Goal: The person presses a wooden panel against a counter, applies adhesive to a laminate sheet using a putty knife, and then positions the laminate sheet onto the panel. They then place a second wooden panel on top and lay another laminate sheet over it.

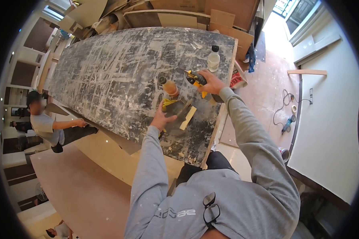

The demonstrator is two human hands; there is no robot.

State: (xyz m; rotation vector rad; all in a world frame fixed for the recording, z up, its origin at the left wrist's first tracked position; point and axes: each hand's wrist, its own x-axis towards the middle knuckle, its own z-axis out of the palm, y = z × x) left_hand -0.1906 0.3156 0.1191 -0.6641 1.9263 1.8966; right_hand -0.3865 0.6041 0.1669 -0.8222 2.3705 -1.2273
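My right hand [212,83] is wrapped round the grip of a yellow and black cordless drill [196,78], its nose pointing left over the worktable [107,67]. On the left, my left hand [160,119] is open, thumb spread wide and fingertips right at a yellow object [169,102] on the tabletop. Beside that thumb lie a dark strip [184,108] and a pale yellow wooden strip [188,118] with a notched edge. A bottle of orange-brown liquid [171,88] stands between the two hands. Past the drill is a clear bottle with a black cap [213,59].
Another person [48,123] stands at the table's left side, holding a thin sheet. Boards and cardboard [179,16] are stacked beyond the far edge. On the floor to the right lie a corded blue tool [287,124] and a can [284,154]. A large panel [79,187] fills the lower left.
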